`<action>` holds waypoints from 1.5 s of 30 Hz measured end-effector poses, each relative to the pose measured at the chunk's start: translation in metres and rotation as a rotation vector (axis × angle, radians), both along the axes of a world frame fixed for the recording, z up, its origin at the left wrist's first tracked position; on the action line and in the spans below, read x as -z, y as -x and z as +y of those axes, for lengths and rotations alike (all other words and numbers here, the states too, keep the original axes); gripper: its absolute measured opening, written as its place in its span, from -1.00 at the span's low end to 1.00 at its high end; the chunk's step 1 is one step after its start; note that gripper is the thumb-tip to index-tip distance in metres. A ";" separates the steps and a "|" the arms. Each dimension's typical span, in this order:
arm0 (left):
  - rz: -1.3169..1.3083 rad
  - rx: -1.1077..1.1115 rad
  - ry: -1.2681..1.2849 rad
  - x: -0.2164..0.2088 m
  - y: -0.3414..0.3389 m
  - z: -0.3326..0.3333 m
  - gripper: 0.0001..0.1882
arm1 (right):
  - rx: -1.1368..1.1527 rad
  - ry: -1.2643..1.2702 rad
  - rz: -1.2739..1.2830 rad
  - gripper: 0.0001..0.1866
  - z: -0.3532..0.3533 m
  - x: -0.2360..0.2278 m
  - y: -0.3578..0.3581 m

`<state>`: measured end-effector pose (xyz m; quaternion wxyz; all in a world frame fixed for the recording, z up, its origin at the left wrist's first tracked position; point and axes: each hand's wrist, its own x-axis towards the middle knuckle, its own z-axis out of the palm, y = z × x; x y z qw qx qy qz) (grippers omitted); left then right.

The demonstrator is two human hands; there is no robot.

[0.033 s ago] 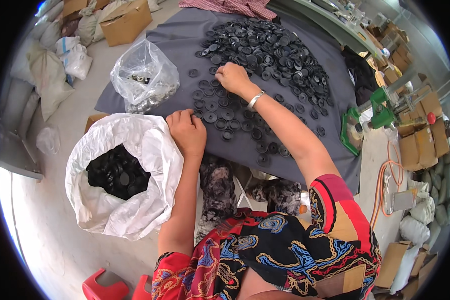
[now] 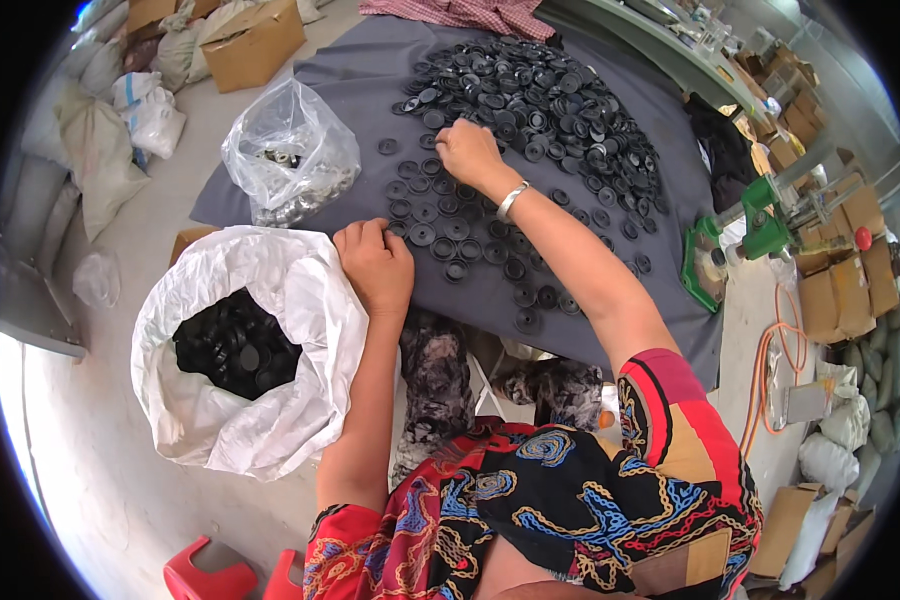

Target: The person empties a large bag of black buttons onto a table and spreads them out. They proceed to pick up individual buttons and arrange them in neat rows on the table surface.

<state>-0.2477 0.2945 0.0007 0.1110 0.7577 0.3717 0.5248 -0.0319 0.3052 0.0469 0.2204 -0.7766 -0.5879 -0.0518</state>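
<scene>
Many black round caps with raised rims, seemingly rubber or plastic, cover the cloth: a deep pile of caps at the back and a looser spread of caps nearer me. My right hand is over the spread's far side, its fingers pinched together; what they hold, if anything, is hidden. At the table's near left edge, my left hand is closed with its fingers curled, beside a cap, and its contents cannot be made out. Against my left forearm stands an open white sack with black pieces inside.
A clear plastic bag holding small metallic parts sits on the grey cloth at the left. To the right is a green hand press. Cardboard boxes and sacks line both sides; a red stool stands at lower left.
My right hand has shifted very slightly up and to the right over the caps. My left hand stays at the table edge.
</scene>
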 end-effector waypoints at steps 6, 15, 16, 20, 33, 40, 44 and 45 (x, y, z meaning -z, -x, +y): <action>0.003 -0.003 -0.007 -0.002 0.000 0.001 -0.89 | -0.037 -0.011 -0.084 -0.84 0.028 0.006 -0.003; -0.014 -0.003 -0.005 -0.003 0.001 -0.002 -0.90 | -0.188 0.132 -0.044 -0.76 0.037 0.001 0.014; -0.015 -0.006 -0.004 -0.002 0.001 -0.002 -0.89 | -0.213 0.131 -0.032 -0.75 0.035 0.002 0.021; -0.017 0.008 0.004 -0.001 0.000 -0.001 -0.89 | -0.191 -0.006 -0.172 -0.77 0.038 0.005 0.030; 0.041 -0.024 -0.019 -0.001 0.001 0.000 -0.87 | -0.114 -0.068 -0.144 -0.72 -0.001 -0.005 0.004; 0.044 -0.013 -0.045 0.004 0.000 0.001 -0.87 | 0.325 0.029 -0.176 -0.77 -0.091 -0.005 -0.074; 0.053 -0.015 -0.051 0.004 -0.001 0.004 -0.88 | 0.259 -0.065 -0.185 -0.80 -0.096 0.009 -0.088; 0.054 -0.016 -0.052 0.004 -0.001 0.004 -0.88 | 0.246 -0.070 -0.177 -0.80 -0.098 0.010 -0.089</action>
